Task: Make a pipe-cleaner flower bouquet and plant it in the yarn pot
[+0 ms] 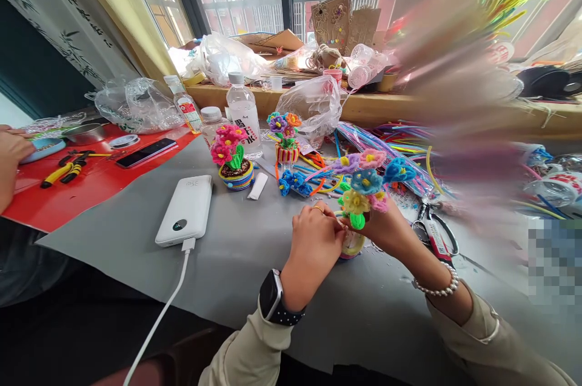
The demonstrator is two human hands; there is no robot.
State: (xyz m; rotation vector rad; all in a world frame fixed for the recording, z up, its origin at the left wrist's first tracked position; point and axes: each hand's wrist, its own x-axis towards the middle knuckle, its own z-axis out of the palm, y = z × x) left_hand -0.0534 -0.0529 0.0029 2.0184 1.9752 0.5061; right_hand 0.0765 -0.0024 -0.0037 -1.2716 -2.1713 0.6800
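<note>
Potted pipe-cleaner flowers [366,181], with blue, yellow, pink and purple blooms and green leaves, stand in front of me above a small pot [352,245] wound in colored stripes. My left hand [317,248], wearing a ring and a black smartwatch [271,294] at the wrist, is closed in a pinch at the base of the stems by the pot's rim. From the other side my right hand [388,225], with a pearl bracelet [440,284], curls in at the same base. Blooms cover most of its fingers. Fingertips of both hands meet near the pot.
Left are a white power bank [184,210], a pink flower pot [236,174] and bottles [244,113]. Scissors [431,231] and loose pipe cleaners [382,149] lie right. Another person's hand [11,156] is far left, near pliers [68,169]. A large blur [473,125] crosses the right side.
</note>
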